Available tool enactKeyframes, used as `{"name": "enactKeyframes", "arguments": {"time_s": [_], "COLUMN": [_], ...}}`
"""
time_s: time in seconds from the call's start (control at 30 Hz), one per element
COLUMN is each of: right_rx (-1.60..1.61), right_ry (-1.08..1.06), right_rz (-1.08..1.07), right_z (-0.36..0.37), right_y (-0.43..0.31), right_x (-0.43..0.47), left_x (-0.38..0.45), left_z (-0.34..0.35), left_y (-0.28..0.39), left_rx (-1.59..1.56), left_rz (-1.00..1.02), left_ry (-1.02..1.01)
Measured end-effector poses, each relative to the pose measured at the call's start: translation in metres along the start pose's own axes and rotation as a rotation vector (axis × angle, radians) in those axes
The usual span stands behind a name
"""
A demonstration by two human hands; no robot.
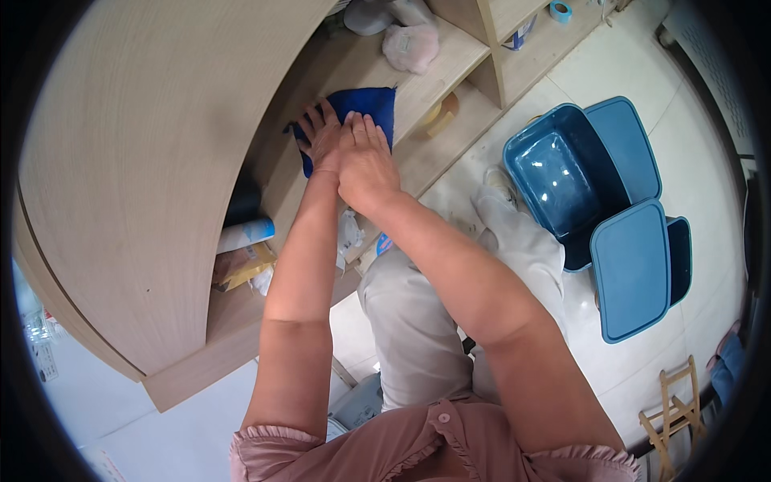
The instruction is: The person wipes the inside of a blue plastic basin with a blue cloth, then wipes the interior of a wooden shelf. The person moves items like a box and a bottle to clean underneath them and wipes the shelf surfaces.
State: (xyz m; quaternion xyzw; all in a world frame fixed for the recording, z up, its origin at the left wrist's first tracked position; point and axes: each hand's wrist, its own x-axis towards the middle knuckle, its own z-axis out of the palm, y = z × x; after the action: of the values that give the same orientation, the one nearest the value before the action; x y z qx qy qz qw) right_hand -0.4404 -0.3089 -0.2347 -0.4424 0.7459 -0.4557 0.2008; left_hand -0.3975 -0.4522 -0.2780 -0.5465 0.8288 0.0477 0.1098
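Note:
A dark blue cloth (370, 102) lies spread on a light wooden shelf (449, 54) inside a cabinet. My left hand (321, 137) rests on the cloth's left part, fingers spread and pointing away from me. Beside it, my right hand (366, 158) presses flat with its fingers on the cloth and overlaps the edge of my left hand. Past the cloth, a pink fluffy item (412, 47) sits on the same shelf.
An open blue plastic bin (557, 175) stands on the tiled floor at right, with lids and a smaller bin (680, 259) beside it. Blue tape (560, 11) lies on a far shelf. Packages (244, 265) fill the near shelf. A folding wooden stool (673, 410) stands lower right.

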Motion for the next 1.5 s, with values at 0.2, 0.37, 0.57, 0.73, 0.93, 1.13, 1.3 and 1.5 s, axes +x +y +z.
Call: {"name": "enactKeyframes", "arguments": {"time_s": [0.2,0.37,0.57,0.73,0.93,1.13,1.3,1.5], "right_rx": [0.163,0.3,0.146,0.054,0.006,0.004,-0.017,-0.06], "right_ry": [0.176,0.165,0.065,-0.033,-0.102,-0.111,-0.093,-0.097], "right_rz": [0.018,-0.003,-0.082,-0.094,-0.095,-0.11,-0.166,-0.153], "right_z": [-0.01,-0.026,-0.041,-0.033,-0.029,-0.031,-0.03,-0.028], "right_y": [-0.002,-0.007,-0.008,-0.002,0.002,0.003,-0.001,0.0], "right_x": [0.011,0.006,-0.006,-0.022,-0.024,-0.02,-0.027,-0.021], "left_x": [0.013,0.031,0.079,0.155,0.2,0.232,0.239,0.205], "left_z": [0.05,0.005,-0.023,-0.016,-0.021,-0.029,-0.012,-0.008], "left_y": [0.019,0.042,0.037,-0.015,-0.034,-0.073,-0.17,-0.18], "left_rx": [0.156,-0.079,-0.146,-0.149,-0.129,0.002,-0.111,0.572], "left_rz": [-0.03,0.077,0.151,0.321,0.288,0.364,0.31,0.219], "left_ry": [0.234,0.177,0.17,0.189,0.199,0.243,0.343,0.26]}}
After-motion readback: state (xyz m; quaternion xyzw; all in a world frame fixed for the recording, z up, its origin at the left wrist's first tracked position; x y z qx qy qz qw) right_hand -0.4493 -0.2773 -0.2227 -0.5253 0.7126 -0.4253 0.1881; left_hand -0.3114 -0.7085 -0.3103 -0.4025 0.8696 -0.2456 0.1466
